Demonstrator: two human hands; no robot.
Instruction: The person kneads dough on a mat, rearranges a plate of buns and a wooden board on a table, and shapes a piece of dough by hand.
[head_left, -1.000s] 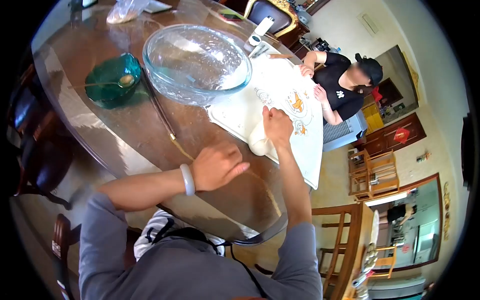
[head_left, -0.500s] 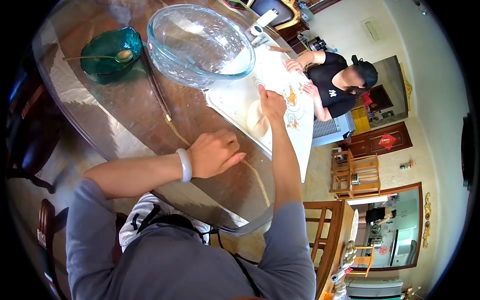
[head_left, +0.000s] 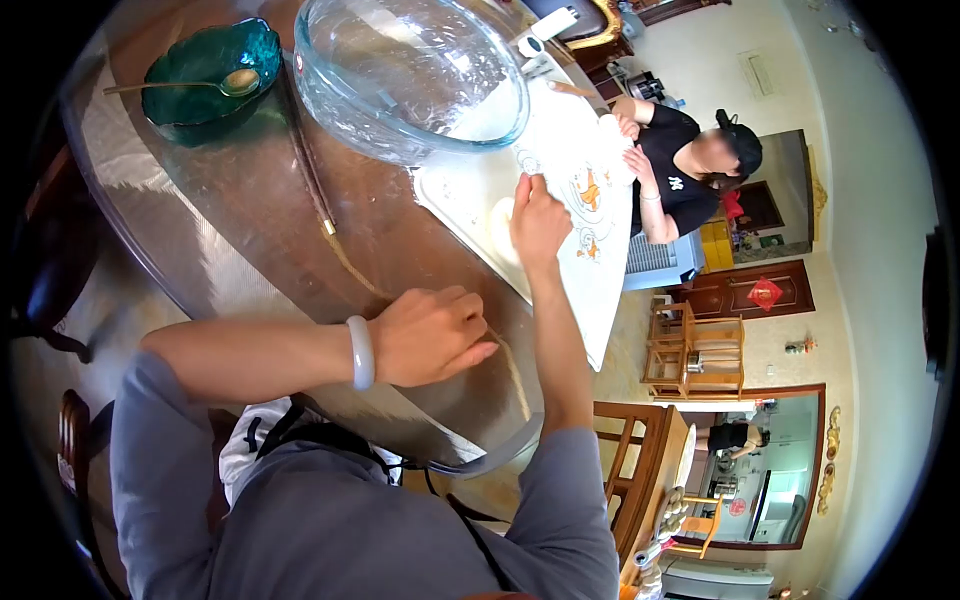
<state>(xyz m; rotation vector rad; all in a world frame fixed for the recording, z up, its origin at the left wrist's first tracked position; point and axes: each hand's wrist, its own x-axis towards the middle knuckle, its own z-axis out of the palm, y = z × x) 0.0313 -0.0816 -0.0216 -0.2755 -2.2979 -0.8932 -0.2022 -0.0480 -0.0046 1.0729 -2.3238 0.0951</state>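
My left hand [head_left: 430,335], with a pale bangle at its wrist, is over the brown table [head_left: 370,225] near its edge. Its fingers are curled, the thumb lies apart from them, and nothing shows in its grasp. On a white mat [head_left: 560,290] with orange cartoon prints, my right hand [head_left: 541,222] is closed at the right side of a smooth white lump of dough [head_left: 503,232] and partly covers it. A large clear glass bowl [head_left: 410,90] stands beyond, at the mat's left corner.
A green bowl [head_left: 190,110] with a gold spoon [head_left: 238,83] stands at upper left. A dark stick [head_left: 312,180] with a tan cord lies beside the glass bowl. Across the mat, a person [head_left: 680,170] in a black cap handles something white. Wooden chairs [head_left: 690,355] stand farther right.
The view has shifted, so the bowls sit higher in the frame. My right hand stays at the dough, which looks more covered. My left hand remains curled. The other person's hands now hold something white, raised.
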